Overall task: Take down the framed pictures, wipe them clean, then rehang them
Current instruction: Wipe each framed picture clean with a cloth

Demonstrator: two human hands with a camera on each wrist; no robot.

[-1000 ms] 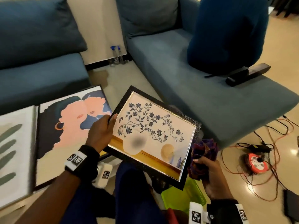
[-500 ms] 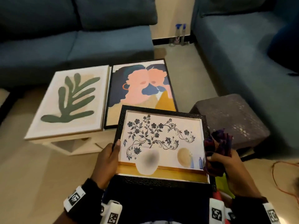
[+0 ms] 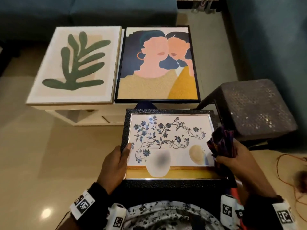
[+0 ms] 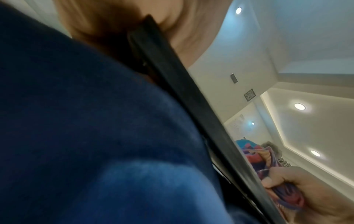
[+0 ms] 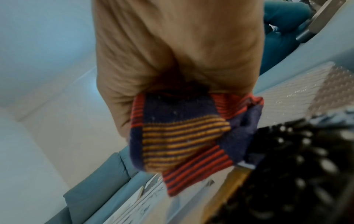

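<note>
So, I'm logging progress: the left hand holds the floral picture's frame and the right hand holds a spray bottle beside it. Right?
Not quite. The right hand grips a striped cloth, not a spray bottle, as the right wrist view shows. The left hand does hold the floral picture.

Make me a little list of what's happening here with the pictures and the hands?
left hand: holds the flower picture by its left edge
right hand: grips a striped cloth at the picture's right edge
on the table: leaf picture and faces picture, side by side
beside the table: dark stool
</note>
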